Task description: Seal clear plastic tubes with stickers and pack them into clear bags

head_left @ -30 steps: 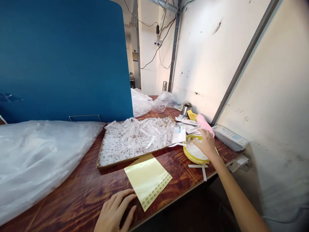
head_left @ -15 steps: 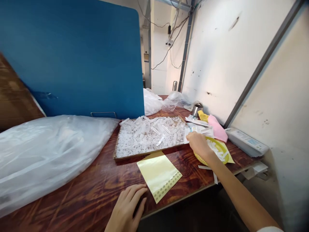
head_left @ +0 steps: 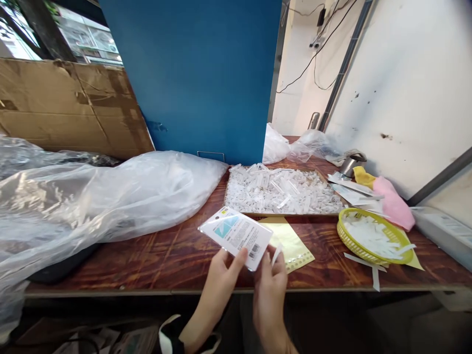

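A flat packet (head_left: 234,231), a white printed card with a blue pattern and barcode in clear plastic, is held tilted above the table's front edge. My left hand (head_left: 219,282) grips its lower edge, thumb on top. My right hand (head_left: 271,290) is closed at the packet's right corner, with a narrow white strip (head_left: 276,252) standing out between its fingers. Whether those fingers also pinch the packet is hidden. Just behind them lies a pale yellow sheet (head_left: 295,242) with a row of round dots along its near edge.
Beyond the sheet is a shallow tray (head_left: 283,215) heaped with small clear pieces. A yellow basket (head_left: 344,236) of white strips stands right, with loose strips (head_left: 375,278) beside it. More flat packets (head_left: 350,189) lie behind. A large plastic bag (head_left: 158,196) covers the left; a blue board (head_left: 199,78) rises behind.
My right hand has come back from the packets beside the basket to the middle. A packet is now in my left hand, which was empty on the table. The view has swung left.
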Motion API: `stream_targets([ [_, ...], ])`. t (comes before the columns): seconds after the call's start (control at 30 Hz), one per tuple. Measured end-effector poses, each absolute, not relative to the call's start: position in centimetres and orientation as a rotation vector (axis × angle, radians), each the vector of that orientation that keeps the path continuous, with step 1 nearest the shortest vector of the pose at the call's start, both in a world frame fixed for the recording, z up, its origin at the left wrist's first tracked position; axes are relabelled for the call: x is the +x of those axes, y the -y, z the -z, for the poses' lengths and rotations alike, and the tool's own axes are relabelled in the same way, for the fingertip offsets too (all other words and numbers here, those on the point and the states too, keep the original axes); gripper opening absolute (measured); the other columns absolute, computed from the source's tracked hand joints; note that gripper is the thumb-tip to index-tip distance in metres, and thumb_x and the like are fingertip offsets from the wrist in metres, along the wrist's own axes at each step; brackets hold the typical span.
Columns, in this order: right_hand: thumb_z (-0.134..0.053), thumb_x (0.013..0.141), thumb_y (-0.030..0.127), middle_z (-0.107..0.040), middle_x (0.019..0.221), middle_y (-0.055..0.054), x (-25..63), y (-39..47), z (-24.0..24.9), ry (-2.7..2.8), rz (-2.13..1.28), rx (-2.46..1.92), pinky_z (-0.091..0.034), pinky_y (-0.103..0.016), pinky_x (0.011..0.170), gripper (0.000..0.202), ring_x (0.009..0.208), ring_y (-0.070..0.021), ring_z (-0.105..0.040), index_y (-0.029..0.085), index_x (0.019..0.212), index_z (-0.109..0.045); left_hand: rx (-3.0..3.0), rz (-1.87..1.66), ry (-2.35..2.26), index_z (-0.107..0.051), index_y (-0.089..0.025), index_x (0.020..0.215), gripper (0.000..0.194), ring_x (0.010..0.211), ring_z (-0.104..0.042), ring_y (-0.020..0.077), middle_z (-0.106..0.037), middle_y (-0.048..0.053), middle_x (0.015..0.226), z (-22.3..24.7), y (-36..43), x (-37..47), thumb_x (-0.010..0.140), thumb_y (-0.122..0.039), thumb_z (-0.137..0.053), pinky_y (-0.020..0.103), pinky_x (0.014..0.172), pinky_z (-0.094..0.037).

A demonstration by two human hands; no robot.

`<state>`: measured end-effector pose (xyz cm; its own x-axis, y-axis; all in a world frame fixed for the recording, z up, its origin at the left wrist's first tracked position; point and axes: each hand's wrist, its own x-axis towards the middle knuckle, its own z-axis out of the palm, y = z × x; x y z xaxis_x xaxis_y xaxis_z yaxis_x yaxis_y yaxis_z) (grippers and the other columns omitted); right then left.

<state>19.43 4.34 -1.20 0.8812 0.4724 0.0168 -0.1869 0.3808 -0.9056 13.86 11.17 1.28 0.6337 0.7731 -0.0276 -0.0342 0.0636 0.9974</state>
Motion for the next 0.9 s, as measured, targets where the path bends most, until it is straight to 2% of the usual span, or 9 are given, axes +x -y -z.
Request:
stream_targets([
  [0.07,-0.053,0.088,0.035,-0.063,0.102,-0.009,17.4,-3.3,3.1,0.360,-0.376,-1.193,-0.053,-0.032,0.075,0.030,0.090,-0.0197,-0.063,0.019,0.112,-0.048,1.443,-0.699,-0.750,-0.063,-0.013,0.087,0.040,0.066,-0.059,0.0152,-0.064,0.003,0.071,-1.3,-12.8,12.9,0.077,-0.052,-0.060,0.023,0.060,-0.048],
  [0.17,-0.055,0.086,0.019,-0.055,0.106,-0.009,17.5,-0.9,3.9,0.556,0.134,-1.405,-0.050,-0.032,0.077,0.034,0.092,-0.0182,-0.056,0.022,0.118,-0.046,1.591,-0.532,-0.718,-0.060,-0.014,0.077,0.037,0.043,-0.044,0.0082,-0.054,-0.004,0.055,-1.0,-15.1,12.0,0.079,-0.051,-0.056,0.018,0.040,-0.034],
  [0.23,-0.054,0.084,0.008,-0.053,0.105,-0.008,19.1,0.0,3.2,0.927,0.335,-1.468,-0.048,-0.035,0.081,0.036,0.096,-0.0201,-0.053,0.024,0.116,-0.051,1.683,-0.449,-0.680,-0.060,-0.015,0.078,0.035,0.038,-0.039,0.0063,-0.052,-0.005,0.052,-0.6,-15.9,12.3,0.080,-0.050,-0.055,0.018,0.037,-0.029],
  [0.3,-0.048,0.085,0.003,-0.057,0.100,-0.007,21.1,-0.2,2.4,1.362,0.234,-1.508,-0.049,-0.037,0.084,0.033,0.097,-0.0207,-0.053,0.023,0.110,-0.056,1.777,-0.417,-0.664,-0.059,-0.015,0.074,0.035,0.036,-0.039,0.0063,-0.052,-0.005,0.051,-0.2,-16.2,12.9,0.081,-0.049,-0.054,0.018,0.038,-0.030],
  [0.37,-0.044,0.088,0.004,-0.058,0.097,-0.008,22.8,-0.9,2.1,1.521,0.097,-1.601,-0.050,-0.036,0.083,0.028,0.094,-0.0209,-0.054,0.021,0.105,-0.059,1.872,-0.398,-0.701,-0.055,-0.015,0.063,0.039,0.035,-0.041,0.0069,-0.052,-0.005,0.047,0.1,-16.1,13.5,0.080,-0.051,-0.053,0.018,0.040,-0.032],
  [0.47,-0.046,0.089,0.008,-0.056,0.095,-0.008,24.0,-2.0,2.6,1.459,0.001,-1.717,-0.052,-0.035,0.080,0.020,0.091,-0.0208,-0.054,0.019,0.098,-0.060,1.927,-0.301,-0.817,-0.051,-0.016,0.054,0.047,0.034,-0.043,0.0083,-0.054,-0.002,0.043,0.0,-15.8,13.5,0.081,-0.055,-0.049,0.019,0.038,-0.033],
  [0.67,-0.047,0.089,0.010,-0.055,0.092,-0.007,23.8,-2.0,3.5,1.391,0.028,-1.708,-0.050,-0.034,0.079,0.016,0.089,-0.0197,-0.053,0.018,0.095,-0.060,1.939,-0.034,-0.852,-0.059,-0.015,0.058,0.042,0.041,-0.053,0.0123,-0.057,-0.001,0.045,-1.2,-14.8,11.1,0.077,-0.052,-0.053,0.018,0.038,-0.035],
  [0.8,-0.044,0.091,0.011,-0.057,0.089,-0.008,23.5,-1.8,3.2,1.420,0.086,-1.686,-0.049,-0.034,0.074,0.019,0.086,-0.0198,-0.052,0.018,0.088,-0.062,1.995,-0.076,-0.822,-0.061,-0.015,0.056,0.041,0.044,-0.056,0.0129,-0.061,0.001,0.048,-1.1,-14.2,10.5,0.078,-0.049,-0.053,0.019,0.044,-0.038],
  [0.9,-0.049,0.089,0.012,-0.057,0.081,-0.007,22.9,-1.6,3.0,1.404,0.111,-1.661,-0.048,-0.034,0.069,0.017,0.081,-0.0197,-0.051,0.018,0.084,-0.064,1.954,-0.145,-0.834,-0.058,-0.016,0.055,0.039,0.042,-0.053,0.0114,-0.060,0.000,0.048,-0.8,-13.9,10.6,0.078,-0.046,-0.054,0.019,0.045,-0.037],
])
